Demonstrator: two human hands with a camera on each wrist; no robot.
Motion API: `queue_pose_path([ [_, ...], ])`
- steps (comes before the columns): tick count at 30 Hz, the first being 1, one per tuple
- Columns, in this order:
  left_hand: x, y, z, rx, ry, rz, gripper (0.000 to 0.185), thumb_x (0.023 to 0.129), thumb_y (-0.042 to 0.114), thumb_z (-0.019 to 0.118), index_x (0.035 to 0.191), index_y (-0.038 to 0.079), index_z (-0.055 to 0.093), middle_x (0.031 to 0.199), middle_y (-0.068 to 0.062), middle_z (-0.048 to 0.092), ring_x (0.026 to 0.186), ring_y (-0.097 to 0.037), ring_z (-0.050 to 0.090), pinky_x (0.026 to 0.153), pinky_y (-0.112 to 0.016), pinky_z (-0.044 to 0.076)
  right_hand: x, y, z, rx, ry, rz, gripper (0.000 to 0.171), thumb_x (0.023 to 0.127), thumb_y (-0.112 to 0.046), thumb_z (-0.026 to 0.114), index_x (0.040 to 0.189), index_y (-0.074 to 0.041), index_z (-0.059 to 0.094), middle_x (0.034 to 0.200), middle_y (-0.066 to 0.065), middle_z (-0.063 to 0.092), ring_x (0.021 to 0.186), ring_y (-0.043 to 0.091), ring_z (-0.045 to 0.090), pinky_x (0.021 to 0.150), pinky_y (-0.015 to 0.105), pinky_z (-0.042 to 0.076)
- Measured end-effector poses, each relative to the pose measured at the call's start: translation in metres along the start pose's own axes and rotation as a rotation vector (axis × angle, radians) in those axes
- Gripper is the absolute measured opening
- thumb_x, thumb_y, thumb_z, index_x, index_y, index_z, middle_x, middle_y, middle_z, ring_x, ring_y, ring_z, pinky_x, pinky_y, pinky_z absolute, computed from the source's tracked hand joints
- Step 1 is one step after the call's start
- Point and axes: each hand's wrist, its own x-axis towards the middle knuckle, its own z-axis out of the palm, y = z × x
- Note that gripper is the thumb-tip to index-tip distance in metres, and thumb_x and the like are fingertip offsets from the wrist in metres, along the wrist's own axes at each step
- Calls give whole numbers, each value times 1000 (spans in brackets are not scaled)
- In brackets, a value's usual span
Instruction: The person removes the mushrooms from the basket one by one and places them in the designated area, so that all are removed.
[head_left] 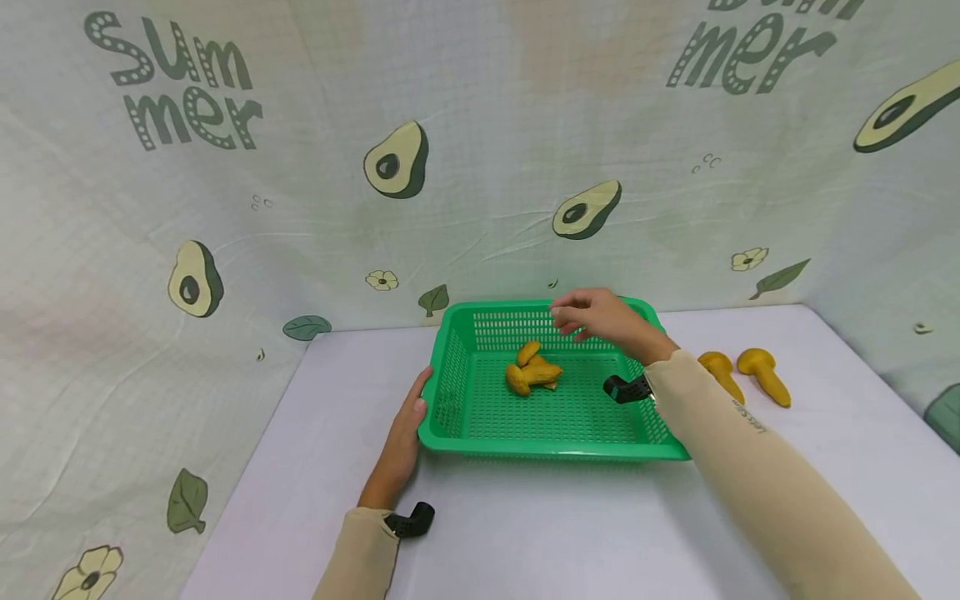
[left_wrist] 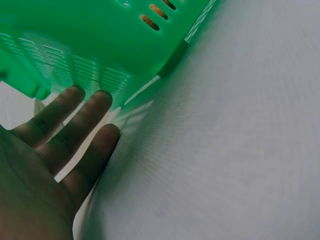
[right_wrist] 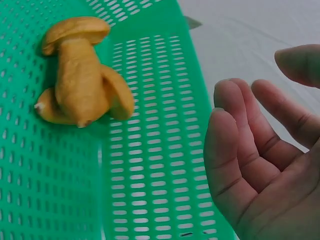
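Two sleeves (head_left: 757, 467), two hands (head_left: 403, 437) (head_left: 606, 318), one basket (head_left: 555, 452), four mushrooms (head_left: 534, 373), two inside

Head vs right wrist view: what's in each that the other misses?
Only head: the left hand at the left side of the green basket, two loose mushrooms to its right, and avocado prints on the backdrop.
Only right wrist: the right hand from its palm side, holding nothing.
Both: the basket, the mushroom cluster in it, the right hand itself, part of the backdrop.
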Motion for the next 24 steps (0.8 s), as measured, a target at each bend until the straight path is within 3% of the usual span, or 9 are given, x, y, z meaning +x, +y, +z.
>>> queue_pose_path([
  [5,0,0,-1,2,-1,-4,51,111,39,21,161,27,21,165,2,18,151,-20,11,119,-56,8,5,6,10,-27,-50,17,39,102,-31,58,132,-6,61,127,18,63,109,36,62,88,47,54],
  [12,1,2,-3,-1,-9,24,51,111,35,21,161,25,21,165,2,18,151,-20,11,119,-56,8,7,9,15,-44,-102,55,43,102,-24,60,138,0,56,129,23,60,111,37,61,85,44,55],
  [15,1,1,-3,-2,-6,24,50,111,35,22,161,26,22,165,3,19,151,-19,12,119,-55,8,8,11,17,-54,-124,58,43,101,-24,62,137,-1,57,130,23,59,111,37,62,88,50,53],
  [18,0,2,-3,2,-2,20,50,112,33,23,161,24,23,165,1,19,150,-19,12,119,-54,8,10,15,21,-83,-144,67,43,100,-24,63,136,0,58,127,22,61,109,38,62,90,55,51],
  [24,0,3,-2,4,-10,-3,50,112,23,21,161,13,21,165,-7,18,151,-25,12,119,-55,9,14,20,27,-183,-189,74,42,98,-22,65,134,-1,59,114,22,65,100,35,62,86,54,53],
])
